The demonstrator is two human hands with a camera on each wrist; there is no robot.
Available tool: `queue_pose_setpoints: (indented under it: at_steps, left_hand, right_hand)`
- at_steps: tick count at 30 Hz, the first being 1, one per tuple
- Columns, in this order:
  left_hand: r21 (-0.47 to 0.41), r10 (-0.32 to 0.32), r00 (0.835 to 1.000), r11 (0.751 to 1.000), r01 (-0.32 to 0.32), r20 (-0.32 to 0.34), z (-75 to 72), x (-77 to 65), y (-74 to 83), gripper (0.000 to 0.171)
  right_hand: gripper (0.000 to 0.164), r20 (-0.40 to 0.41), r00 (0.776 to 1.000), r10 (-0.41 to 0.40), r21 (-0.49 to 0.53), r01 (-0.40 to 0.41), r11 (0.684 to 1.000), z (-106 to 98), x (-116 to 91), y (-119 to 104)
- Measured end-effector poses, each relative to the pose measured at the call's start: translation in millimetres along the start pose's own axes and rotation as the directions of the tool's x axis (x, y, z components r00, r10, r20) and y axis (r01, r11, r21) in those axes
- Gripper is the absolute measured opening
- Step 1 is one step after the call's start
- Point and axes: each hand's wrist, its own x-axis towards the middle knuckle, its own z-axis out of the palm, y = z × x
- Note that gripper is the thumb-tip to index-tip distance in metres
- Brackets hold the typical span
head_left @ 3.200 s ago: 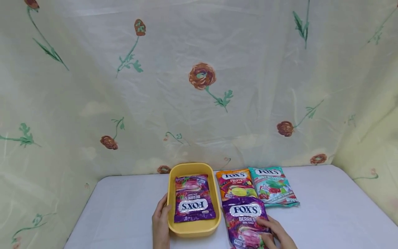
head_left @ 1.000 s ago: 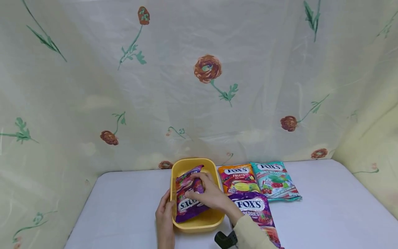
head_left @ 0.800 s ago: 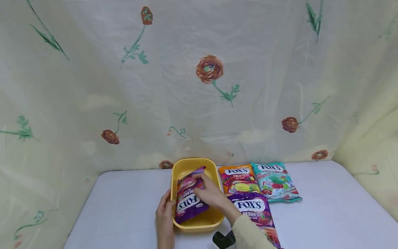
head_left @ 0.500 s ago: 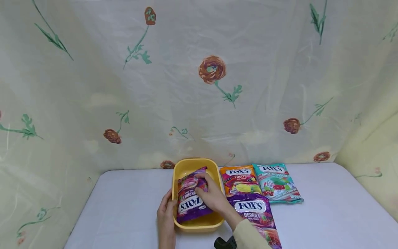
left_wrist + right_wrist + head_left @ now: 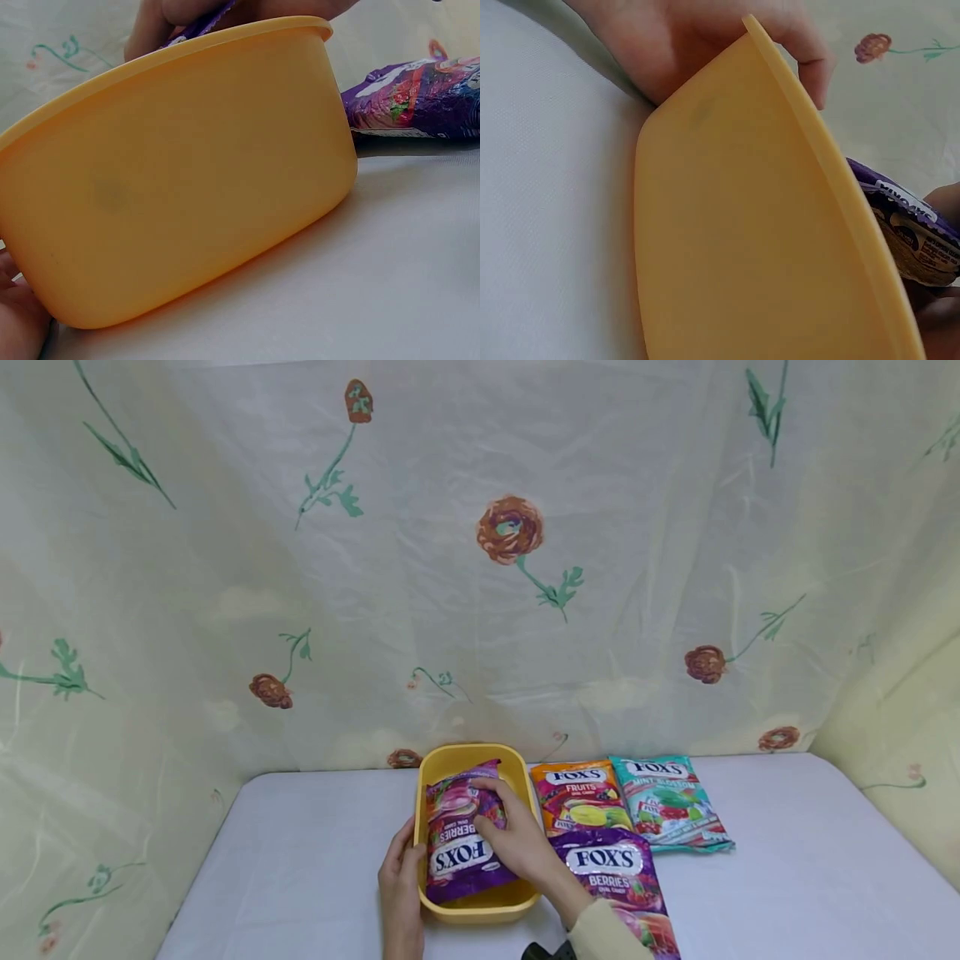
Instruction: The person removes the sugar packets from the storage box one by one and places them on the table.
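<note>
A yellow plastic tub stands on the table near its back edge. My left hand holds its left side, with the thumb at the rim. Inside the tub my right hand grips a purple Fox's Berries candy bag by its right side, thumb and fingers apart on it. The bag's print is upside down and it leans with its right edge raised. In the right wrist view, part of that candy bag shows above the tub's rim, and the left hand is at the tub's far side.
Right of the tub lie an orange Fox's Fruits bag, a green Mint Blossom bag and a second purple Berries bag, partly under my right forearm. A flower-print curtain hangs behind the white table.
My right hand has gone from the Berries bag on the table to the one in the tub and gripped it. That bag tilted, then turned slightly straighter. The left hand stays on the tub.
</note>
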Motion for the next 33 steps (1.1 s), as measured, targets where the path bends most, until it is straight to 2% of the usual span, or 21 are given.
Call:
queue_pose_setpoints:
  at_steps: [11, 23, 33]
  left_hand:
    - [0.004, 0.003, 1.0, 1.0, -0.003, -0.018, 1.6, 0.0, 1.1, 0.049]
    - [0.018, 0.019, 0.997, 1.0, -0.017, -0.076, 5.3, -1.9, 2.8, 0.048]
    - [0.018, 0.02, 0.998, 1.0, -0.018, -0.065, 4.2, 0.0, 0.2, 0.048]
  right_hand:
    - [0.046, -0.007, 1.0, -0.016, 0.021, 0.016, 1.0, -1.8, -3.0, 0.5]
    - [0.046, -0.046, 0.999, -0.026, 0.06, 0.029, 0.998, -9.1, -6.3, 0.5]
    - [0.046, -0.102, 0.995, -0.012, 0.05, 0.018, 0.999, -12.7, -10.2, 2.3]
